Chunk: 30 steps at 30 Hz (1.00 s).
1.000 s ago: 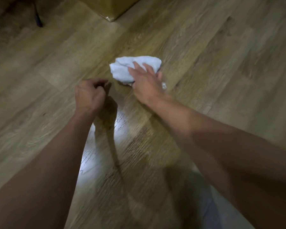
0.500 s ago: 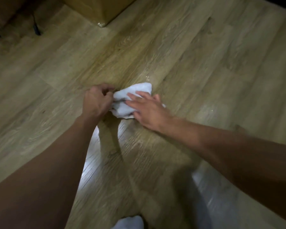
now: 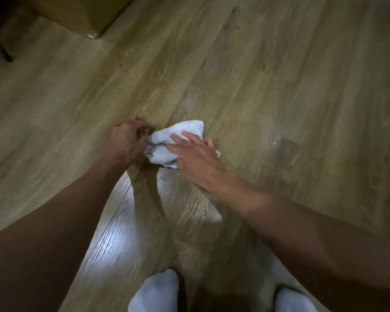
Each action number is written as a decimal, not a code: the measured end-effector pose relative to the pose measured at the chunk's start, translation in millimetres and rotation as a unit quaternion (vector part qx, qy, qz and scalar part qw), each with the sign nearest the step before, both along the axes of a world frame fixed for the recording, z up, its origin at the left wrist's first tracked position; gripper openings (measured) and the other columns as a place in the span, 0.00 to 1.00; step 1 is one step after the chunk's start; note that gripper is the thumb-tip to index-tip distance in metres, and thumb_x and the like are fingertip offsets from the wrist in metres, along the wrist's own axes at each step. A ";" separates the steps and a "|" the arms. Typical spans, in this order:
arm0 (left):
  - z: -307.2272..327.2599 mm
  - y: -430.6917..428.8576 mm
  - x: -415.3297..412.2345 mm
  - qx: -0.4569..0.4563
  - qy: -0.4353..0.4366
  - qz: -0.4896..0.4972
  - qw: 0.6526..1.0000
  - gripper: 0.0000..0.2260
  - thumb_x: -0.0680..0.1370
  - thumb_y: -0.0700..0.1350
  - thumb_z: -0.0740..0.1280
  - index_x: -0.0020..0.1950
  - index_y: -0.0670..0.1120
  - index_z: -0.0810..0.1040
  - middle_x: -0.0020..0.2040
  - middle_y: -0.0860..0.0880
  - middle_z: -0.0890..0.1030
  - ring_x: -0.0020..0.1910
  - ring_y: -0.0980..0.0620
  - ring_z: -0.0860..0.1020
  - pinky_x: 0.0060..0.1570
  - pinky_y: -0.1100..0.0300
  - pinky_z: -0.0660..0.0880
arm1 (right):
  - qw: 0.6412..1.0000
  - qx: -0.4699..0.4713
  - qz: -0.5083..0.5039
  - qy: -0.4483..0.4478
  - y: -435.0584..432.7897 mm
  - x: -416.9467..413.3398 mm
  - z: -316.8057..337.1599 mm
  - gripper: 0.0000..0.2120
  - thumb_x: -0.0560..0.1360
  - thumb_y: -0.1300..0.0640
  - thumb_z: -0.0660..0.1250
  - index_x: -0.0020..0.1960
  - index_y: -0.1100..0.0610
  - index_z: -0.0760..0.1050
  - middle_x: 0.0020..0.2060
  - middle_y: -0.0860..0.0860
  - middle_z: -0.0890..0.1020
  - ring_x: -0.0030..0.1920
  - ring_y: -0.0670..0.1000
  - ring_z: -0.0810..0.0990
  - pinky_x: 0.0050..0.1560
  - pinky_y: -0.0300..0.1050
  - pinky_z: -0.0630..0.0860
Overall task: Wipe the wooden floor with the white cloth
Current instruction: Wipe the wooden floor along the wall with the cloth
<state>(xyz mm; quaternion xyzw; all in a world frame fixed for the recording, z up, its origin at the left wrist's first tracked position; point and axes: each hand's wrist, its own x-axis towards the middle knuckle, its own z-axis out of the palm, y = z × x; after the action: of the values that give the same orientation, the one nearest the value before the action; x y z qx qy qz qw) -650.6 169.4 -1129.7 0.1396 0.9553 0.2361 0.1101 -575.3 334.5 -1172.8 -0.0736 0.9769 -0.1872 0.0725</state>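
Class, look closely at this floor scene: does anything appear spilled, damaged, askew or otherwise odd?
Little stands out. The white cloth is bunched up rather than spread flat, with dark smudges along its near edge. A few small glints on the wooden floor near it may be water droplets; too small to confirm.

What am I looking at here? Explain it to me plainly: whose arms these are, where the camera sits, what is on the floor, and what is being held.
There is no machine here. One wide-angle camera sits on a person's head and looks forward and down, so both bare arms reach away from you.

The surface is a wooden plank floor, shiny where light reflects near the bottom. On it lies a crumpled white cloth.

The right hand lies flat with spread fingers on the cloth, pressing it to the floor. The left hand is curled at the cloth's left edge; whether it pinches it is unclear.

At the bottom are the person's white-socked feet. A brown cardboard box sits top left.
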 end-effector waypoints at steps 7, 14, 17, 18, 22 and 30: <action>3.0 27.6 21.9 -0.006 0.012 -0.036 0.999 0.18 0.72 0.31 0.61 0.57 0.41 0.81 0.58 0.41 0.80 0.58 0.41 0.78 0.59 0.57 0.70 | 0.996 -0.037 0.075 0.038 44.3 86.1 -9.6 0.24 0.71 0.54 0.62 0.66 0.41 0.72 0.71 0.40 0.69 0.72 0.44 0.65 0.56 0.46 0.57; -5.4 74.6 57.4 -0.038 -0.026 -0.034 0.998 0.19 0.72 0.46 0.61 0.61 0.46 0.77 0.55 0.41 0.82 0.55 0.40 0.79 0.55 0.50 0.75 | 0.996 -0.017 -0.086 0.019 38.9 54.1 -11.9 0.22 0.75 0.53 0.57 0.68 0.44 0.70 0.73 0.42 0.66 0.75 0.48 0.59 0.58 0.50 0.57; -11.0 75.9 51.5 -0.069 0.032 -0.014 0.997 0.16 0.74 0.41 0.61 0.61 0.48 0.76 0.52 0.39 0.82 0.50 0.37 0.80 0.49 0.48 0.76 | 0.999 -0.025 0.024 0.041 62.1 115.1 -16.7 0.22 0.74 0.52 0.56 0.66 0.43 0.72 0.72 0.42 0.68 0.73 0.46 0.63 0.58 0.49 0.59; -12.9 80.4 52.9 -0.061 0.056 -0.033 0.996 0.16 0.75 0.40 0.60 0.62 0.47 0.76 0.53 0.39 0.82 0.50 0.37 0.80 0.49 0.48 0.76 | 0.998 -0.025 0.043 0.048 76.9 133.0 -17.7 0.21 0.73 0.53 0.58 0.66 0.42 0.72 0.71 0.41 0.69 0.72 0.45 0.65 0.58 0.48 0.59; -23.6 115.7 61.7 -0.001 0.046 -0.181 0.982 0.21 0.73 0.46 0.56 0.62 0.44 0.76 0.62 0.43 0.79 0.58 0.40 0.78 0.57 0.46 0.74 | 0.996 -0.021 -0.075 0.041 125.7 144.2 -10.3 0.21 0.74 0.54 0.59 0.66 0.42 0.73 0.70 0.42 0.70 0.72 0.46 0.66 0.56 0.50 0.64; -39.2 123.4 64.4 -0.041 -0.072 -0.204 0.976 0.21 0.78 0.39 0.62 0.71 0.42 0.68 0.72 0.42 0.68 0.70 0.44 0.68 0.72 0.53 0.61 | 0.988 -0.026 -0.148 0.018 97.8 132.9 0.5 0.22 0.76 0.56 0.61 0.68 0.44 0.71 0.73 0.45 0.67 0.75 0.48 0.61 0.54 0.44 0.55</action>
<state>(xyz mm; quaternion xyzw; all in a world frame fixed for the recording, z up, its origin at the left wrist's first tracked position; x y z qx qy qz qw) -586.2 292.8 -1168.9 0.3093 0.9053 0.1792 0.2295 -442.5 432.2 -1172.3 0.0670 0.9729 -0.2198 0.0244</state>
